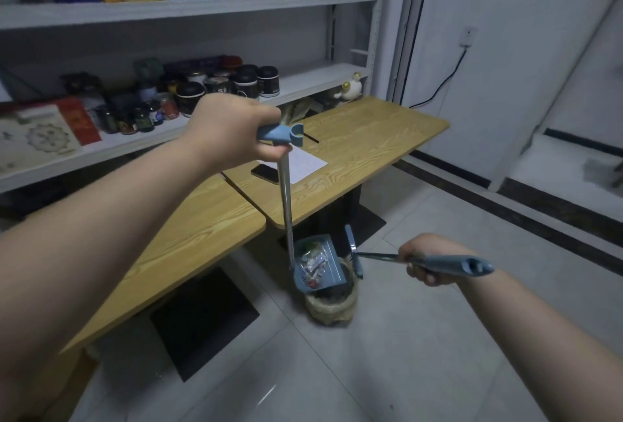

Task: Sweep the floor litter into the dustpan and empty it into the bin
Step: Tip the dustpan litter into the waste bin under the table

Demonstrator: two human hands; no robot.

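My left hand (232,133) grips the blue top handle of a long-handled dustpan (332,270). The blue pan hangs tilted over a small bin (332,307) lined with a yellowish bag on the floor. Colourful wrappers, the litter (313,264), lie inside the pan. My right hand (429,261) is closed around the blue handle of a broom (455,264), held nearly level. The broom's head (354,254) sits just right of the pan, above the bin's rim.
Two wooden tables (364,151) stand to the left and behind the bin, with a phone (266,173) and a sheet of paper (305,165) on the far one. Shelves (303,81) with jars and boxes line the back. Grey floor tiles (404,354) spread in front.
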